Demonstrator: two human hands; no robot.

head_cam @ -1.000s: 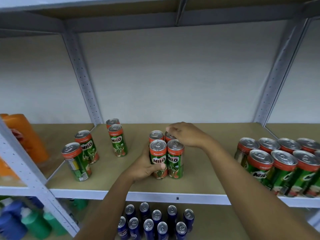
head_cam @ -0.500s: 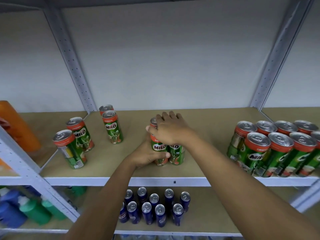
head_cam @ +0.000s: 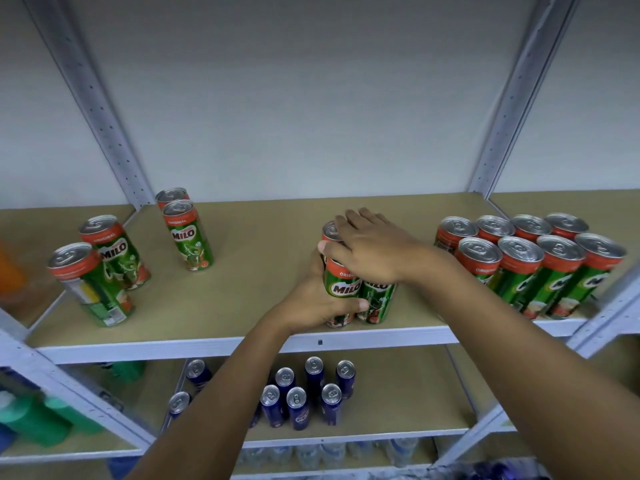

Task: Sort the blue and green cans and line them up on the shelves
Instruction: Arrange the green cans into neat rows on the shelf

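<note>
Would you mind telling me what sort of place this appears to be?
Probably a stockroom or shop storage area: a slotted metal shelving unit against a bare wall, rows of identical green Milo cans, and blue cans lined up on the shelf below.

Loose cans (head_cam: 114, 261) stand left, packed cans (head_cam: 530, 261) right, on the shelf (head_cam: 242, 292).
</note>
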